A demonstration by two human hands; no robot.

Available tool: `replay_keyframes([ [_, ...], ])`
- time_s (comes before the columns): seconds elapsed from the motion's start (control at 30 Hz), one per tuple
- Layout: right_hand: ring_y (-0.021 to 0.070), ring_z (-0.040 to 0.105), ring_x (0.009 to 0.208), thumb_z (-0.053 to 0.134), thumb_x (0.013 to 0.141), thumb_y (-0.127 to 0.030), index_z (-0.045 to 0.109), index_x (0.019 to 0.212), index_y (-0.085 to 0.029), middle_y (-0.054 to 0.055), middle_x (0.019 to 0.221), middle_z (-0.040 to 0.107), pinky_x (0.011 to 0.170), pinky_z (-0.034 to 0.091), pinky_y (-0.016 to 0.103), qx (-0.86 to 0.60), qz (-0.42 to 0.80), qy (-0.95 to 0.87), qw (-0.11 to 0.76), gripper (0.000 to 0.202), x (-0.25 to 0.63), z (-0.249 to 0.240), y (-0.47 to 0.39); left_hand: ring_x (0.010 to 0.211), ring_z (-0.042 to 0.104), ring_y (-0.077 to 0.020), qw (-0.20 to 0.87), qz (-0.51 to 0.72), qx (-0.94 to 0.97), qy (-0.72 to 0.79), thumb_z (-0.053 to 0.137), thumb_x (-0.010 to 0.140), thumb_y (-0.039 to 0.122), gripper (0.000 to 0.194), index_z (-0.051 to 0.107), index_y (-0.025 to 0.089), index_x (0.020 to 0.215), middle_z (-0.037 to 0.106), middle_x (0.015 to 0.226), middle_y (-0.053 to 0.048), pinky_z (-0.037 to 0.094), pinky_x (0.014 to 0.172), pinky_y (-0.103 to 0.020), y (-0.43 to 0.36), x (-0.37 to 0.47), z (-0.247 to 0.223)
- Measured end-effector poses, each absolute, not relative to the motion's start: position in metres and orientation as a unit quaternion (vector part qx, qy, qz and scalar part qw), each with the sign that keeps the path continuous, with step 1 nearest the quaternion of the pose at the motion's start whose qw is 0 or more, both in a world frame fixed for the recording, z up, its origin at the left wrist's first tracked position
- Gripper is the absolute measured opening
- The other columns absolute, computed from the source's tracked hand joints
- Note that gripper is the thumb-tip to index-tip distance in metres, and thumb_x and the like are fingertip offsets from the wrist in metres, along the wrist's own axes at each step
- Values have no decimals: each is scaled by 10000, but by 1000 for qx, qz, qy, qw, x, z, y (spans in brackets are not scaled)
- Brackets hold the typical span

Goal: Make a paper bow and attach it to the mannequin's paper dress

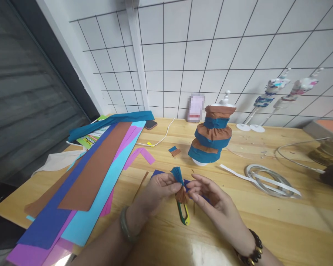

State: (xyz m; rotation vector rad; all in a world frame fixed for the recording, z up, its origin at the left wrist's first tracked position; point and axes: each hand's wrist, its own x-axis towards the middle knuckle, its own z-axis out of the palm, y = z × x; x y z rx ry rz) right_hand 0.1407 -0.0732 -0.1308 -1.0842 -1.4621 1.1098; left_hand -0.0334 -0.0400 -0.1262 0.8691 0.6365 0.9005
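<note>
My left hand [162, 188] pinches a small pleated paper piece, with a teal fan [177, 175] on top and a brown fan [181, 195] below. Close to the right side of its gathered middle is my right hand [208, 195], fingers apart and curved, holding nothing visible. Just beneath the brown fan, a tool with green and yellow handles [186, 218] lies on the wooden table [155, 236]; its upper part is hidden. Blue paper [157, 172] shows behind my hands. Farther back stands a dress form [213, 136] wrapped in brown and teal paper.
Long coloured paper strips [97, 173] cover the left side. A small teal and brown scrap [174, 151] lies mid-table. Coiled tape [269, 181], a cable [296, 162] and two small white stands [249, 127] are at right. A phone [150, 124] lies near the wall.
</note>
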Motion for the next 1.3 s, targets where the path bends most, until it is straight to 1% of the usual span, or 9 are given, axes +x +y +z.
replay_keyframes([
  [0.23, 190, 628, 875, 580, 809, -347, 631, 996, -212, 64, 927, 688, 829, 487, 329, -468, 524, -556, 443, 236, 140, -121, -75, 753, 622, -132, 811, 416, 337, 234, 748, 657, 214, 317, 620, 116, 930, 667, 847, -70, 451, 703, -220, -41, -32, -122],
  [0.33, 186, 625, 817, 572, 816, -344, 687, 854, -211, 48, 846, 689, 803, 484, 311, -455, 519, -576, 439, 179, 141, -116, -74, 670, 608, -106, 829, 398, 325, 220, 752, 655, 198, 396, 565, 126, 996, 653, 778, -46, 440, 669, -207, -42, -32, -124],
  [0.5, 177, 592, 765, 529, 846, -327, 675, 668, -205, 23, 741, 642, 753, 465, 284, -421, 516, -620, 415, 260, 141, -112, -72, 617, 599, -111, 843, 377, 330, 198, 735, 679, 202, 518, 475, 134, 1123, 628, 670, -16, 431, 619, -203, -42, -32, -130],
  [0.67, 159, 574, 747, 549, 832, -328, 667, 697, -191, 16, 714, 628, 734, 451, 273, -392, 580, -592, 399, 226, 138, -113, -71, 604, 616, -107, 857, 361, 314, 191, 728, 687, 169, 620, 411, 136, 1219, 654, 716, -30, 441, 612, -203, -43, -31, -133],
  [0.77, 144, 575, 671, 605, 793, -332, 661, 806, -178, 13, 691, 638, 684, 460, 280, -367, 645, -542, 395, 165, 138, -117, -72, 592, 622, -106, 865, 346, 308, 191, 735, 675, 160, 655, 407, 150, 1242, 658, 778, -33, 442, 589, -198, -44, -30, -134],
  [0.87, 156, 599, 676, 674, 735, -318, 637, 924, -165, 26, 723, 660, 689, 466, 309, -338, 695, -505, 386, 246, 138, -124, -73, 587, 622, -103, 876, 320, 302, 196, 749, 656, 163, 709, 393, 172, 1269, 660, 829, -36, 445, 568, -193, -46, -30, -136],
  [0.97, 162, 619, 682, 708, 707, -282, 627, 923, -162, 29, 728, 674, 706, 467, 326, -313, 723, -483, 382, 260, 138, -128, -74, 569, 616, -102, 884, 304, 299, 193, 765, 635, 175, 787, 351, 162, 1305, 666, 796, -40, 453, 555, -192, -46, -31, -137],
  [1.17, 117, 625, 644, 717, 706, -225, 577, 746, -189, -11, 669, 668, 643, 481, 244, -339, 714, -466, 398, 150, 137, -121, -74, 529, 622, -136, 878, 295, 327, 189, 723, 688, 208, 768, 301, 144, 1326, 643, 621, -10, 469, 536, -221, -44, -32, -136],
  [1.3, 116, 628, 679, 732, 681, -208, 579, 840, -223, -25, 719, 646, 639, 504, 227, -380, 651, -512, 411, 222, 138, -117, -75, 497, 608, -129, 878, 299, 323, 189, 729, 675, 207, 751, 331, 136, 1307, 634, 586, -2, 472, 513, -215, -43, -32, -136],
])
